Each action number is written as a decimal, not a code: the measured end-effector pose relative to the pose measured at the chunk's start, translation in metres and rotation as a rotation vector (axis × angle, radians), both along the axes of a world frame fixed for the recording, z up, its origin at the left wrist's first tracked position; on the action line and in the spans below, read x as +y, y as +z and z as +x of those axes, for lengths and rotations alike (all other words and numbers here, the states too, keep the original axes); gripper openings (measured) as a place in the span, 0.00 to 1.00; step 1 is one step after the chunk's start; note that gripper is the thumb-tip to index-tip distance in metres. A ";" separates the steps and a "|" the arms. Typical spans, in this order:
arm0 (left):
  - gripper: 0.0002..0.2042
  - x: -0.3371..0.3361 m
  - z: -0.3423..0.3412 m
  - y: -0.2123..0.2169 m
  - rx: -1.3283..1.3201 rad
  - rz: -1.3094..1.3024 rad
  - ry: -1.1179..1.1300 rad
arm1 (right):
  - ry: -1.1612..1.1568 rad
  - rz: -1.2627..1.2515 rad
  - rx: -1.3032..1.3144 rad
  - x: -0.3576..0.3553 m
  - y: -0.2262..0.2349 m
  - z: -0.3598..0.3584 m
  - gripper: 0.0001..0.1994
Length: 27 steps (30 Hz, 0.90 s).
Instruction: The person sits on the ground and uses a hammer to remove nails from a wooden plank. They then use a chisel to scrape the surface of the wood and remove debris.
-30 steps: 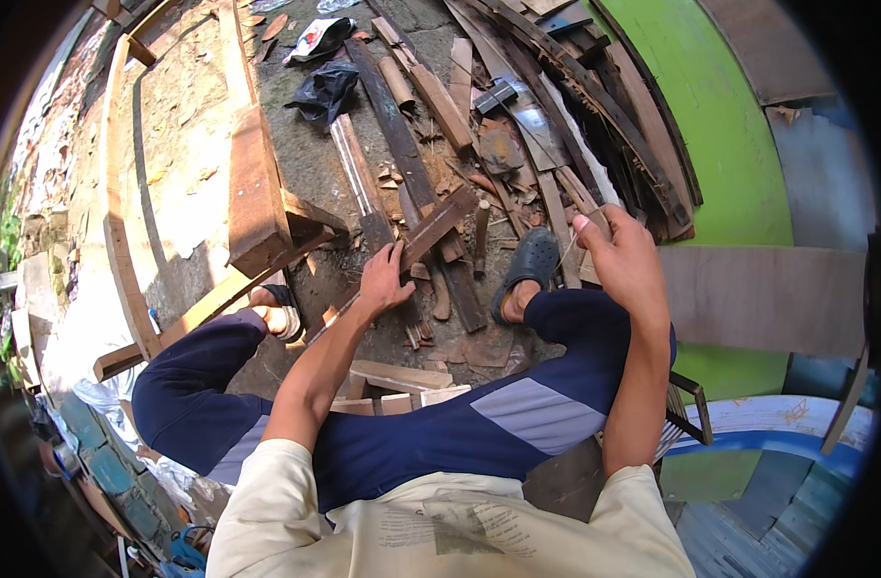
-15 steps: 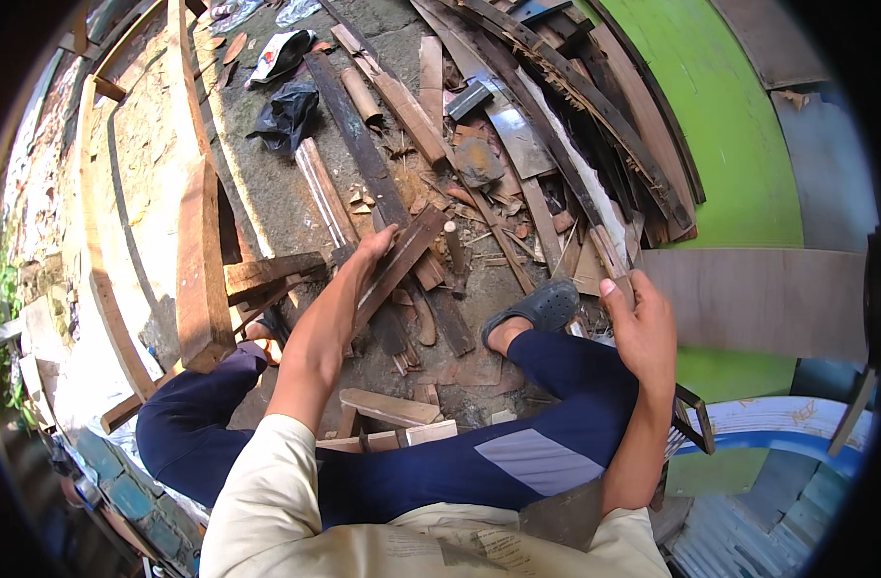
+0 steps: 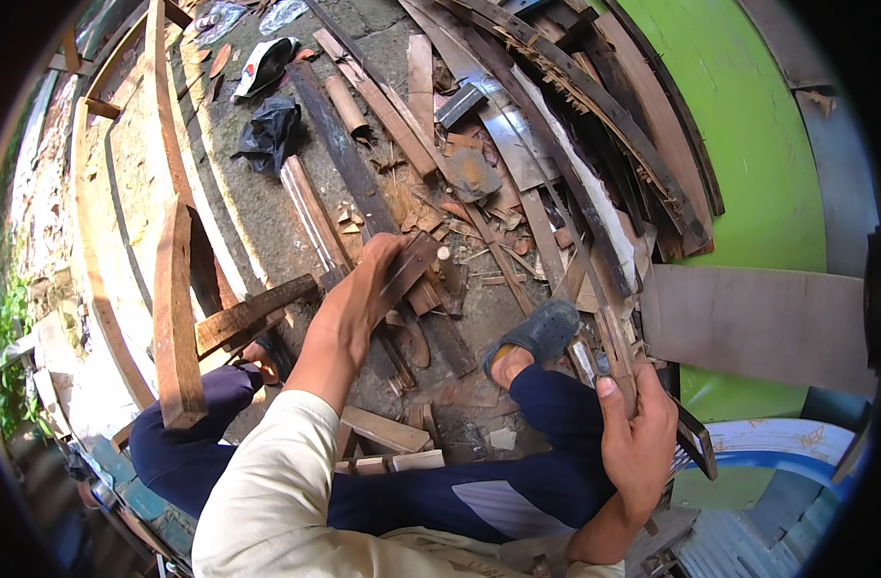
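Nearest, the right hand (image 3: 638,438) is clenched around a slim wooden-handled tool with a metal blade (image 3: 595,361), held just right of the grey sandal (image 3: 542,332). Beyond the sandal, the left hand (image 3: 359,303) grips a short dark wood offcut (image 3: 407,275), holding it tilted among loose scraps on the ground. The likeliest slip, I judge: the blade glancing off the small piece toward the holding fingers or the exposed foot, since the offcut rests on uneven rubble. Farther from the sandal lie long planks (image 3: 383,106), a crumpled black bag (image 3: 267,135) and a green curved wall (image 3: 758,125). No container shows; what the bag holds cannot be told.
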<state>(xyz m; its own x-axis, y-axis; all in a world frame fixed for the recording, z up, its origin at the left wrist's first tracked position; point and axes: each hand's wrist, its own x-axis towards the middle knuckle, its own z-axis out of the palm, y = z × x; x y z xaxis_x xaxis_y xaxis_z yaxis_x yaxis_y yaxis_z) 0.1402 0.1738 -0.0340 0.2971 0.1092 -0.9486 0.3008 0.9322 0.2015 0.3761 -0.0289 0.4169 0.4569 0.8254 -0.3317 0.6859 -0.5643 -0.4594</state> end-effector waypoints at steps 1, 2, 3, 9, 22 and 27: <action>0.41 -0.001 0.001 -0.002 0.003 0.000 0.000 | -0.026 -0.025 0.014 -0.001 0.004 -0.002 0.15; 0.42 0.000 0.006 -0.004 0.002 0.001 0.001 | -0.031 -0.019 0.010 -0.002 0.006 -0.003 0.14; 0.42 -0.003 0.011 -0.007 0.002 -0.002 -0.002 | -0.037 -0.013 0.007 -0.004 0.008 -0.004 0.14; 0.42 0.003 0.037 -0.026 0.007 0.019 0.004 | -0.057 -0.034 0.010 -0.015 0.019 -0.011 0.14; 0.43 -0.043 -0.016 0.043 0.417 0.914 -0.412 | -0.032 0.018 -0.096 -0.035 0.030 -0.029 0.16; 0.41 -0.119 -0.056 0.068 0.483 1.149 -0.342 | 0.014 0.059 -0.084 -0.046 0.039 -0.038 0.17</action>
<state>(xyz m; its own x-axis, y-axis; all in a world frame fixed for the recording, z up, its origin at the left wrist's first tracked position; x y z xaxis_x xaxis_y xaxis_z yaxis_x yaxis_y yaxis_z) 0.0838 0.0545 0.0335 0.1272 0.9161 -0.3803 0.7544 0.1596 0.6367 0.3380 -0.0753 0.4560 0.4693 0.8487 -0.2437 0.7310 -0.5283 -0.4320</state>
